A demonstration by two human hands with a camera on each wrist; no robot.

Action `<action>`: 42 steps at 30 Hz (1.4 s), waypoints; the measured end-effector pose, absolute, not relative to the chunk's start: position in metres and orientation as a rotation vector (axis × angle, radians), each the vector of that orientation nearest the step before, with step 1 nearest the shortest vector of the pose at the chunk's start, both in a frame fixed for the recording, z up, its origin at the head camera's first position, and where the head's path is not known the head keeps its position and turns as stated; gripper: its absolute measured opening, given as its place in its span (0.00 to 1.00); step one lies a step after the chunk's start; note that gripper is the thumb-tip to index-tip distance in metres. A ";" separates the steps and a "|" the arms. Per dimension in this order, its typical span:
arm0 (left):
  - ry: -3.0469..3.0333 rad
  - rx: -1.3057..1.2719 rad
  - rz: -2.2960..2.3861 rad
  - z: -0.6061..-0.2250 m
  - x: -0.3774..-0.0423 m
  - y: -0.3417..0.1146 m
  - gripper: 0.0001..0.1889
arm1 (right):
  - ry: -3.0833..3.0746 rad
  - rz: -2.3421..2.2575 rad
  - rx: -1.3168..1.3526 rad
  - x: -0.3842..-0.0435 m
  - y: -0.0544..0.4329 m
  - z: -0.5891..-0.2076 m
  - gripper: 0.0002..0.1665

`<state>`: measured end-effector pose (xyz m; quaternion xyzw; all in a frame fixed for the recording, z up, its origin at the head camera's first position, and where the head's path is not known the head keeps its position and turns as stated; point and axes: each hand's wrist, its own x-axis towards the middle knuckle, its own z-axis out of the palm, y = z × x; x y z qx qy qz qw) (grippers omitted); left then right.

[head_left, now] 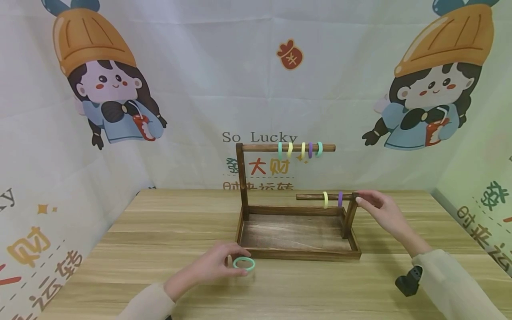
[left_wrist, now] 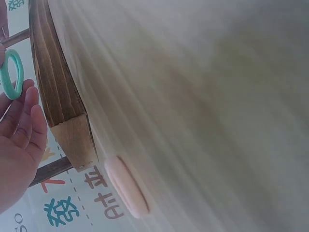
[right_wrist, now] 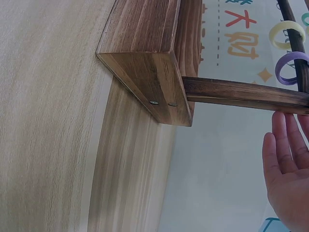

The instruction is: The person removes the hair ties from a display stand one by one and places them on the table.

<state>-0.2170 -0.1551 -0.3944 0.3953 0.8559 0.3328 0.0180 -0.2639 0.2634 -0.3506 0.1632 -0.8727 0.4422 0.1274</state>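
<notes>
My left hand [head_left: 214,265] is low in front of the rack and pinches a mint-green ring [head_left: 244,265] between thumb and fingers. In the left wrist view the same ring [left_wrist: 12,75] shows at the far left edge. A dark wooden rack [head_left: 298,254] with a tray base carries two bars. My right hand [head_left: 380,211] holds the top of the rack's short right post [head_left: 349,218], thumb in front. A yellow ring [head_left: 326,200] and a purple ring [head_left: 340,199] hang on the lower bar beside it. Several green, yellow and purple rings hang on the upper bar [head_left: 262,148].
The rack stands on a wood-grain table [head_left: 168,231]. Behind it hangs a printed cloth [head_left: 200,89] with cartoon figures and lettering, which also closes off both sides. A black device [head_left: 409,281] is strapped at the right sleeve.
</notes>
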 end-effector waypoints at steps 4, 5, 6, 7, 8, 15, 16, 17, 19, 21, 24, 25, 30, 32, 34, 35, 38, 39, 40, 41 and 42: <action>2.653 1.193 1.025 -0.397 -0.216 -0.160 0.19 | -2.539 1.287 0.473 -0.264 0.263 -0.351 0.25; 2.655 1.181 1.019 -0.398 -0.216 -0.161 0.19 | -2.540 1.285 0.474 -0.264 0.263 -0.351 0.25; 2.658 1.165 1.013 -0.399 -0.216 -0.163 0.18 | -2.543 1.283 0.474 -0.264 0.263 -0.351 0.25; 2.665 1.157 1.003 -0.399 -0.216 -0.164 0.18 | -2.546 1.283 0.474 -0.264 0.264 -0.351 0.25; 2.668 1.147 0.995 -0.400 -0.215 -0.165 0.17 | -2.549 1.284 0.474 -0.264 0.264 -0.350 0.25; 2.727 1.143 0.920 -0.404 -0.214 -0.174 0.18 | -2.550 1.296 0.475 -0.264 0.263 -0.350 0.26; 2.735 1.147 0.908 -0.404 -0.214 -0.175 0.18 | -2.550 1.294 0.475 -0.264 0.263 -0.350 0.25; 2.741 1.146 0.899 -0.404 -0.214 -0.176 0.18 | -2.549 1.292 0.477 -0.264 0.263 -0.350 0.25; 2.747 1.151 0.888 -0.405 -0.213 -0.178 0.18 | -2.550 1.293 0.475 -0.264 0.263 -0.349 0.26; 2.758 1.141 0.866 -0.405 -0.213 -0.180 0.18 | -2.551 1.290 0.475 -0.264 0.264 -0.349 0.26; 2.771 1.126 0.828 -0.406 -0.214 -0.183 0.18 | -2.551 1.294 0.477 -0.264 0.264 -0.349 0.26; 2.776 1.117 0.812 -0.406 -0.214 -0.183 0.18 | -2.551 1.295 0.478 -0.264 0.264 -0.349 0.26; 2.770 1.111 0.786 -0.405 -0.214 -0.187 0.18 | -2.555 1.306 0.480 -0.264 0.264 -0.349 0.26; 2.770 1.126 0.777 -0.405 -0.214 -0.189 0.18 | -2.558 1.308 0.478 -0.264 0.264 -0.349 0.26; 2.774 1.136 0.765 -0.405 -0.214 -0.190 0.17 | -2.558 1.308 0.476 -0.264 0.264 -0.349 0.26; 2.778 1.138 0.754 -0.405 -0.214 -0.190 0.17 | -2.557 1.309 0.477 -0.264 0.264 -0.349 0.26; 2.794 1.136 0.722 -0.406 -0.214 -0.192 0.17 | -2.554 1.308 0.478 -0.264 0.264 -0.350 0.26; 2.798 1.135 0.715 -0.406 -0.214 -0.192 0.17 | -2.552 1.310 0.480 -0.264 0.264 -0.350 0.26; 2.802 1.137 0.706 -0.406 -0.214 -0.193 0.17 | -2.549 1.312 0.482 -0.264 0.264 -0.350 0.26; 2.805 1.140 0.699 -0.406 -0.214 -0.193 0.16 | -2.549 1.311 0.484 -0.265 0.264 -0.350 0.26; 2.806 1.141 0.696 -0.406 -0.214 -0.193 0.16 | -2.550 1.306 0.483 -0.265 0.264 -0.350 0.25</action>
